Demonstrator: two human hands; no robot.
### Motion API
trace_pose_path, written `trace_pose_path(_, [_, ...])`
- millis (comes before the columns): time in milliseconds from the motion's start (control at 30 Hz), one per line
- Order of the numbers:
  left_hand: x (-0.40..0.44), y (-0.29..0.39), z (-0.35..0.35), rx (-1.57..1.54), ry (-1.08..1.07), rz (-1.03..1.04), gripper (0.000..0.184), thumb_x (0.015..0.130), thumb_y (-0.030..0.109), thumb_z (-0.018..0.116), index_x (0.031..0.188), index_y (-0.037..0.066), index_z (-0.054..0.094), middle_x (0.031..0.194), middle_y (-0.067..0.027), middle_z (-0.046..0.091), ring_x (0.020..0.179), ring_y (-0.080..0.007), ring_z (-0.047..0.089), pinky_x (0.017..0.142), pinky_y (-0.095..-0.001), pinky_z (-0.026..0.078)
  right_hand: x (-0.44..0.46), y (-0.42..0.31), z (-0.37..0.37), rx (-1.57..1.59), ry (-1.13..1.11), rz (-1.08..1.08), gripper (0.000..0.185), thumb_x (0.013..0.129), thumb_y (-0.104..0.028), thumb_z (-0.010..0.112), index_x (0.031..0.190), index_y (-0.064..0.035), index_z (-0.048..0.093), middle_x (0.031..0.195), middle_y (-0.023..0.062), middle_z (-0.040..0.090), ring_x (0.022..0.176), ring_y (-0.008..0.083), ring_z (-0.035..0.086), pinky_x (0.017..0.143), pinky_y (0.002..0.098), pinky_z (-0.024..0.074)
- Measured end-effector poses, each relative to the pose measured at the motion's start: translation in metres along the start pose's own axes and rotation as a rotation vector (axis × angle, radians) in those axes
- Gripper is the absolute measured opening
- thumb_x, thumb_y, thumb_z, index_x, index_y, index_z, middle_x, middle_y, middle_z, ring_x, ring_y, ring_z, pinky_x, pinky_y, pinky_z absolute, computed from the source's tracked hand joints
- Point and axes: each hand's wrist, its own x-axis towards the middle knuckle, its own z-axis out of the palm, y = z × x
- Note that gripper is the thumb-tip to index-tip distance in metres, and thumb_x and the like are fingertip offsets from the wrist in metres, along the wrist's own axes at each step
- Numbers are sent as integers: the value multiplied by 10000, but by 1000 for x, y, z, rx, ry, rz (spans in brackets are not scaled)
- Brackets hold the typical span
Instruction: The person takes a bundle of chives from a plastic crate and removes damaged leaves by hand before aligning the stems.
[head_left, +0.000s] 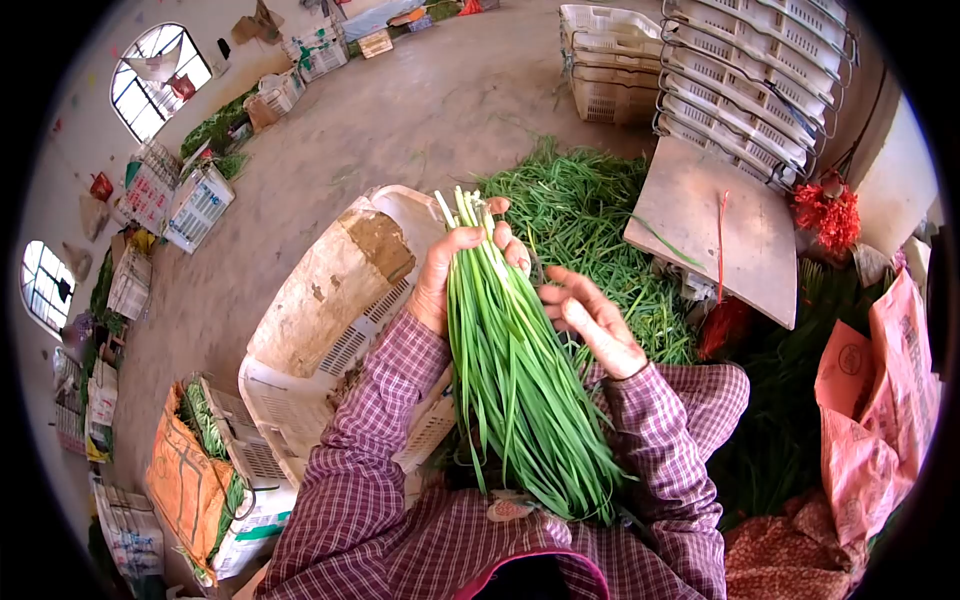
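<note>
A bunch of long green leafy stalks [520, 370] hangs in front of my chest, its pale stem ends at the top and its leaf tips down by my lap. My left hand [450, 262] is wrapped round the bunch just below the pale ends. On the right side of the bunch, my right hand [595, 320] is held close to the leaves with its fingers apart and nothing visible in them. Behind both hands lies a large heap of loose green leaves [590, 210] on the floor.
A white plastic crate [270, 390] with cardboard inside stands at the left. Right of the heap are a flat board [720, 220], stacked crates [750, 90] and red ties [828, 215]. Pink sacks [870, 390] lie far right, an orange-covered crate [185, 480] lower left.
</note>
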Motion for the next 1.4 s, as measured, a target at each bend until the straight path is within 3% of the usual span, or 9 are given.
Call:
trace_pose_path(67, [0,0,-1,15,18,-8,518,774,178,632,1241,62,438,811,-38,574,817,-247,600,805,-406,512,-5,-30,3,-274,168,-142,559,836,-276,728,1275,-28,486,1010,79,632,874,140,624,797,284,512])
trace_pose_path(200, [1,-3,2,78,78,-18,496,778,177,618,1228,49,450,822,-42,578,819,-239,601,785,-383,524,-10,-56,29,-920,82,-477,410,783,-343,755,1050,-68,610,824,130,672,606,261,664,575,371,542])
trace_pose_path(500, [4,-9,9,195,56,-73,464,744,194,622,1171,68,488,854,-32,575,804,-190,596,753,-359,531,1,-86,24,-1327,197,-709,101,726,-89,666,795,-79,593,648,48,493,567,226,588,468,351,482])
trace_pose_path(700, [4,-13,26,296,75,-172,505,734,217,641,1190,58,497,886,-56,591,813,-183,612,774,-341,545,1,-117,10,-1403,196,-674,63,784,-84,657,768,-75,596,660,40,520,605,214,597,524,344,487])
trace_pose_path(867, [3,-16,-6,228,4,-191,489,747,198,619,1192,40,495,890,-69,592,818,-194,615,791,-360,546,-16,-173,-11,-1297,516,-734,54,818,6,633,788,-23,667,723,64,648,580,138,627,508,294,497])
trace_pose_path(1000, [-1,-25,4,309,81,-168,444,718,229,624,1106,37,522,869,-58,568,801,-203,599,749,-367,541,-3,-140,-37,-1502,339,-569,300,825,-377,683,860,-81,718,717,48,649,499,145,594,464,282,484])
trace_pose_path(1067, [5,-26,5,287,96,-145,456,727,224,623,1130,32,530,895,-59,595,846,-200,608,767,-378,546,3,-111,-26,-1358,220,-659,343,818,-429,677,934,-106,671,734,42,635,516,167,599,459,289,501])
trace_pose_path(1167, [-1,-23,23,317,218,-162,457,739,216,621,1142,19,531,903,-58,607,863,-181,602,784,-351,534,0,-93,4,-1227,32,-553,326,780,-307,728,1004,-101,611,782,56,618,642,229,645,546,344,550])
trace_pose_path(1400, [1,-28,17,385,160,-145,471,777,228,638,1204,61,530,954,-47,604,859,-150,591,772,-271,494,11,-62,14,-1261,113,-738,123,715,-94,697,791,-73,603,776,62,608,677,227,642,528,336,533])
